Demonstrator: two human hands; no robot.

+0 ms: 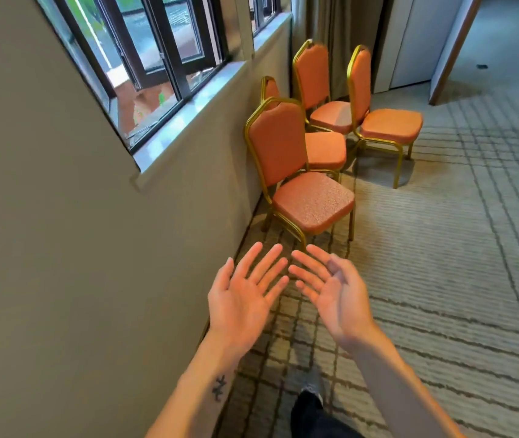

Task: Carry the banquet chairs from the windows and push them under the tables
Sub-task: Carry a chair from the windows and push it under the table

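View from head height, looking down along a beige wall point(46, 216) that fills the left of the frame.

Two bare hands held out in the lower middle, palms up, side by side. Left hand point(245, 292) open, fingers straight and spread, holding nothing. Right hand point(330, 292) open too, fingers relaxed and slightly bent, tilted toward the left one, fingertips close but not touching. One small dark tattoo point(219, 388) on the left forearm, near the bottom edge.

Four chairs with orange padding and gold metal frames, grouped in the middle of the frame, all upright on the carpet point(441, 279). Nearest chair point(311, 203) just above the fingertips in the picture, back close to the wall, touched by neither hand. Second chair point(324, 150) directly behind it, partly hidden, only the seat and the top of the back showing. Third chair point(311, 74) further up, beside the curtain point(334, 20). Fourth chair point(390, 123) to its right, the two seats nearly meeting.

Two windows with dark frames in the upper left: a large window point(157, 42), and a smaller window point(264, 11) beyond it. Pale sill point(188, 112) under the large one. Carpet grey with crossing dark lines. One shoe point(311, 390) and a dark trouser leg point(315, 418) at bottom centre. Wood-edged panel point(455, 49) at upper right.
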